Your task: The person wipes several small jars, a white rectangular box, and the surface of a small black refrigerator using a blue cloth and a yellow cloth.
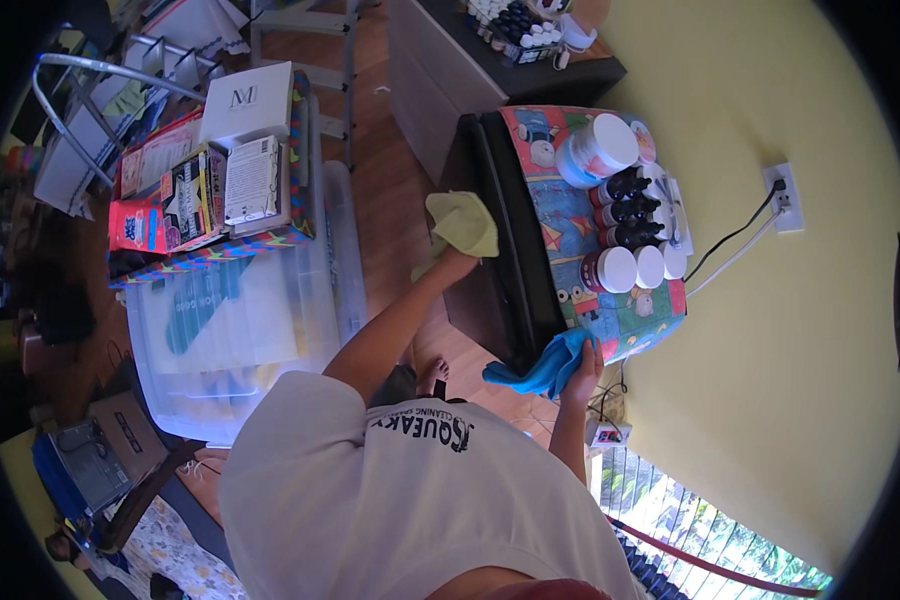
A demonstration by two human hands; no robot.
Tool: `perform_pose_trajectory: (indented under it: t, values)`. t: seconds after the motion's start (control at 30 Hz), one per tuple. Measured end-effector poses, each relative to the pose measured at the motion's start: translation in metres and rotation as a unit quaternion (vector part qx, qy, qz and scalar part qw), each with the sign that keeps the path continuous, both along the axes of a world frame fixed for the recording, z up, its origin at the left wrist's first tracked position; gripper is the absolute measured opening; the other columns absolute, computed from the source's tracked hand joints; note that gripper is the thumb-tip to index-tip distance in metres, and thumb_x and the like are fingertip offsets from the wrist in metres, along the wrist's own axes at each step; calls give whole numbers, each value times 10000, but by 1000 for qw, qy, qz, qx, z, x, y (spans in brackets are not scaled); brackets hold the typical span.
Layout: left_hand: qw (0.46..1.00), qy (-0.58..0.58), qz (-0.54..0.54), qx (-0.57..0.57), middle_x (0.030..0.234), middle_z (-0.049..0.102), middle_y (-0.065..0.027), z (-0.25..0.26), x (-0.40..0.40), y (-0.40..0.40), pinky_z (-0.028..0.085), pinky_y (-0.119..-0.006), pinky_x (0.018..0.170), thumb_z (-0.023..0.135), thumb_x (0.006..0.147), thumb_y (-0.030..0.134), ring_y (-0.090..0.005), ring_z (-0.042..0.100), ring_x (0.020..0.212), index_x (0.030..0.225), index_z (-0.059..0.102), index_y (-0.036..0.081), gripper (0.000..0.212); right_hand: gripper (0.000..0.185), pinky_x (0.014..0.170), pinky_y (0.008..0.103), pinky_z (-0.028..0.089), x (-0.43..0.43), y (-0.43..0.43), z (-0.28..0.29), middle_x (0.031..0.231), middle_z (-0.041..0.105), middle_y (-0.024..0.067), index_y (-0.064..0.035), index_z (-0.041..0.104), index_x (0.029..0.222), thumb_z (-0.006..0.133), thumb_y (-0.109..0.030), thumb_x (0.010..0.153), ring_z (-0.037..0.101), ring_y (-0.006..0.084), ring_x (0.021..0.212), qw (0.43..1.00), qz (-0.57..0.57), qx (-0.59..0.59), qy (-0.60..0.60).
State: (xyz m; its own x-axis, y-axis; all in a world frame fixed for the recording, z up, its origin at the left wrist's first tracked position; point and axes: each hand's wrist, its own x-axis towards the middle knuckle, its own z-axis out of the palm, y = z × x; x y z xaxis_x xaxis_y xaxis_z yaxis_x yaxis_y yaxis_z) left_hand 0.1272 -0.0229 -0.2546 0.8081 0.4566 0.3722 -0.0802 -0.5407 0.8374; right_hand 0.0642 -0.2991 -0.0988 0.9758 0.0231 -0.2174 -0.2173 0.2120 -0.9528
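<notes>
My left hand (459,264) is wrapped around a yellow-green cloth (466,223), which hides most of the fingers. It is beside the front of a dark cabinet (487,300); whether the cloth touches that front I cannot tell. A bunched blue cloth (544,367) is gripped by my right hand (586,371) at the cabinet's near corner. Over the cabinet's top lies a colourful printed cover (547,202). On the cover stand a large white-lidded tub (600,150), several dark dropper bottles (628,210) and several white-lidded jars (616,270).
A patterned box (210,251) of books and packets sits on clear plastic bins (232,367) at left. Beyond are a stepladder (304,22) and a drawer unit (442,67) with a bottle basket (521,34). Cords run from the wall outlet (784,196) behind the cabinet.
</notes>
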Motion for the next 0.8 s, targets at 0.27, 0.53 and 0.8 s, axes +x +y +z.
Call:
perform_pose_trajectory:
  t: [0.27,0.53,0.8]
  values:
    - [980,42,68,183,1285,441,-155,68,94,72,223,-463,1040,522,812,249,-338,343,1234,1202,498,78,427,156,648,221,431,0,0,-5,789,567,6,-53,569,923,472,-174,911,524,83,710,1000,-20,-23,2]
    - [987,83,124,62,1135,554,-170,104,148,97,358,-423,941,516,799,251,-337,497,1070,1054,586,53,330,162,654,219,404,-4,0,-3,783,556,1,-43,567,908,477,-178,909,492,77,720,999,-20,-37,1]
    - [979,114,160,-63,1030,600,-182,65,104,62,412,-437,846,459,848,258,-369,552,961,999,609,33,310,190,689,223,400,-2,1,-5,808,562,-2,-20,578,915,483,-185,916,487,76,750,996,-3,-78,-40]
